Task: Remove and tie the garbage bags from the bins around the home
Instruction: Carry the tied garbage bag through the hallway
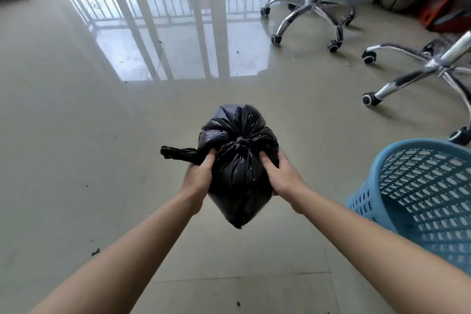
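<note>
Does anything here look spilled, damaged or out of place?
Nothing serious. The black plastic garbage bag is knotted and looks intact in both hands. Only small dark debris lies on the glossy beige floor.

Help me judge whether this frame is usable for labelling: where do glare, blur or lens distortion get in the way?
Head view: window glare washes the glossy floor at upper centre; wide-angle bending curves the forearms and blue basket near the edges; the chair bases look slightly soft; the black bag, its knot and both hands, left hand and right hand, stay readable.
</note>
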